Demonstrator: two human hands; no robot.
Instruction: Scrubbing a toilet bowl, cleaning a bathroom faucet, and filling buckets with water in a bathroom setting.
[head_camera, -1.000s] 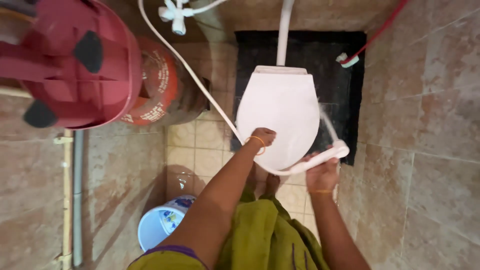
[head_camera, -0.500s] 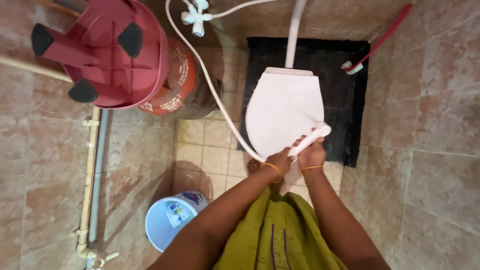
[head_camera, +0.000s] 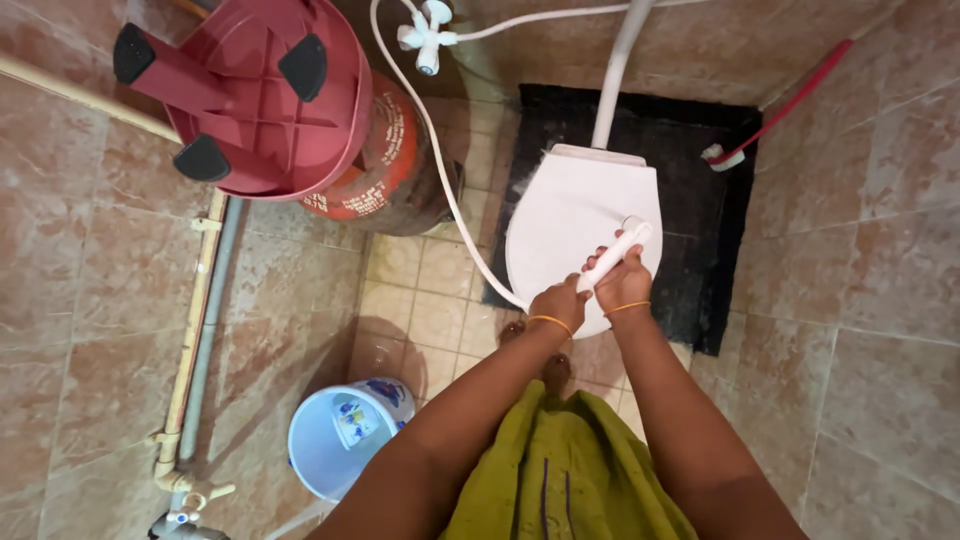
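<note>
Both hands close around one thing: a slim white plastic hand-held spray wand, which slants up and to the right above the closed lid of the toilet. The right hand wraps its fingers round the middle of the handle, the grip tight and the knuckles up, with a thin gold bangle at the wrist. The left hand curls closed at the lower end of the wand, just beside the right and touching it, where the white flexible hose joins the handle; it seems to steady that joint, though whether a finger presses a trigger cannot be told. A second bangle circles this wrist. The nozzle end of the wand sticks out past the right hand, over the white oval plastic toilet lid, so that it sits directly in front of both hands and above the seat.

The hose runs up and left to a white tap fitting on the wall. The toilet stands on a black mat. To the left, a dark red plastic stool lies upturned on a red gas cylinder, likely to keep it off the tiled floor. Near the person's olive green garment stands a pale blue plastic bucket.
</note>
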